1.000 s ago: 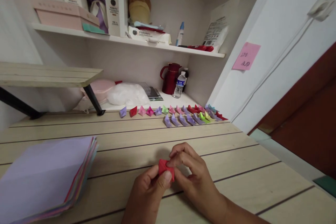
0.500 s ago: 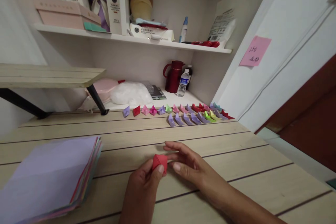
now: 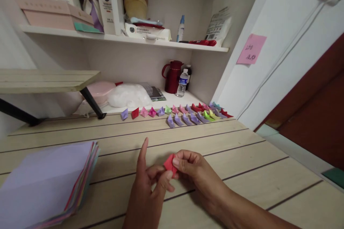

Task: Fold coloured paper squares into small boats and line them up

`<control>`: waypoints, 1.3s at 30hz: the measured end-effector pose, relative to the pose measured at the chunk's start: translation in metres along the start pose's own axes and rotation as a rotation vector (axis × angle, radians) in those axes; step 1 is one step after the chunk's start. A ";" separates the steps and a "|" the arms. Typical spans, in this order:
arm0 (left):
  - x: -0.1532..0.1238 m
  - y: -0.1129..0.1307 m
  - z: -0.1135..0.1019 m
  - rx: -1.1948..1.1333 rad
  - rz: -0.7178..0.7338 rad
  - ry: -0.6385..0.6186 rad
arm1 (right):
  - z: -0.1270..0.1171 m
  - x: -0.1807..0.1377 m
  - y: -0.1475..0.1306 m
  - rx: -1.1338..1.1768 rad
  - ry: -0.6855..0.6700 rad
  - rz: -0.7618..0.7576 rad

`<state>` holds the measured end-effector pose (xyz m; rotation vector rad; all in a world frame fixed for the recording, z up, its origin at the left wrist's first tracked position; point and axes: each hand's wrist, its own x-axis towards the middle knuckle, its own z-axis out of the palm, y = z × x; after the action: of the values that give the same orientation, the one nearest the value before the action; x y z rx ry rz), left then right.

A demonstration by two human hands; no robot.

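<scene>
A small piece of folded red paper (image 3: 169, 164) is held above the table, in front of me. My right hand (image 3: 193, 166) pinches its right side, thumb on top. At its lower left edge, my left hand (image 3: 153, 182) has the thumb and a bent finger against the paper, while the index finger points up and away. Paper boats (image 3: 185, 118) in purple, pink, red, green and yellow stand in two rows at the table's back edge. The underside of the folded piece is hidden by my fingers.
Left of my hands lies a stack of coloured paper (image 3: 48, 179), purple on top. A small raised shelf (image 3: 48, 78) on black legs stands behind it. Further back are a white plastic bag (image 3: 129, 95), a dark red jug (image 3: 173, 77) and a water bottle (image 3: 182, 84).
My right hand has closed on the red paper, which it was beside before. My left index finger has lifted off and straightened. The view has shifted slightly to the right.
</scene>
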<state>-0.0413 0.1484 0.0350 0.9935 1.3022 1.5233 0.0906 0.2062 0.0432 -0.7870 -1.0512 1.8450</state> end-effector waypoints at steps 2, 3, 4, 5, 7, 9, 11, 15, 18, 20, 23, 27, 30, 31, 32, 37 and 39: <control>0.003 -0.007 -0.003 -0.007 0.058 0.050 | -0.004 0.006 0.001 0.165 0.117 0.055; 0.004 -0.009 -0.004 0.021 0.067 0.071 | -0.007 0.009 0.001 0.233 0.164 0.077; 0.005 -0.011 -0.004 0.057 0.057 0.080 | -0.009 0.011 0.001 0.283 0.194 0.094; 0.004 -0.012 -0.005 0.096 0.031 0.080 | -0.010 0.012 0.001 0.314 0.208 0.105; 0.003 -0.010 -0.005 0.136 -0.026 0.055 | -0.010 0.011 0.002 0.330 0.197 0.109; 0.000 -0.005 -0.003 0.136 -0.052 0.037 | -0.007 0.008 0.004 0.317 0.162 0.102; -0.002 0.000 -0.002 0.117 -0.046 0.034 | -0.003 0.004 0.006 0.293 0.123 0.087; -0.001 0.003 -0.003 0.102 -0.090 0.062 | 0.003 0.002 0.008 0.184 0.071 -0.004; 0.000 0.000 -0.004 0.100 -0.121 0.087 | 0.003 0.002 0.009 0.122 0.082 -0.055; 0.000 -0.001 -0.004 0.076 -0.130 0.089 | 0.003 0.002 0.010 0.079 0.088 -0.074; 0.001 -0.002 -0.005 0.020 -0.173 0.070 | 0.001 0.002 0.010 -0.090 0.085 -0.181; 0.004 -0.003 -0.010 -0.070 -0.251 -0.021 | -0.001 0.002 0.007 -0.365 0.041 -0.317; 0.007 -0.001 -0.013 -0.173 -0.280 -0.133 | -0.003 0.002 0.004 -0.530 0.010 -0.395; 0.008 -0.001 -0.014 -0.192 -0.291 -0.156 | -0.003 0.002 0.004 -0.568 0.001 -0.419; 0.008 -0.001 -0.015 -0.204 -0.303 -0.171 | -0.004 0.002 0.004 -0.584 -0.009 -0.433; 0.011 -0.005 -0.019 -0.342 -0.367 -0.246 | 0.000 0.003 0.008 -0.200 -0.048 -0.206; 0.013 -0.006 -0.019 -0.407 -0.399 -0.261 | 0.002 0.004 0.009 -0.043 -0.080 -0.115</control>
<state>-0.0629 0.1554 0.0270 0.6016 0.8914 1.2345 0.0840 0.2063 0.0354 -0.6681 -1.1660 1.7734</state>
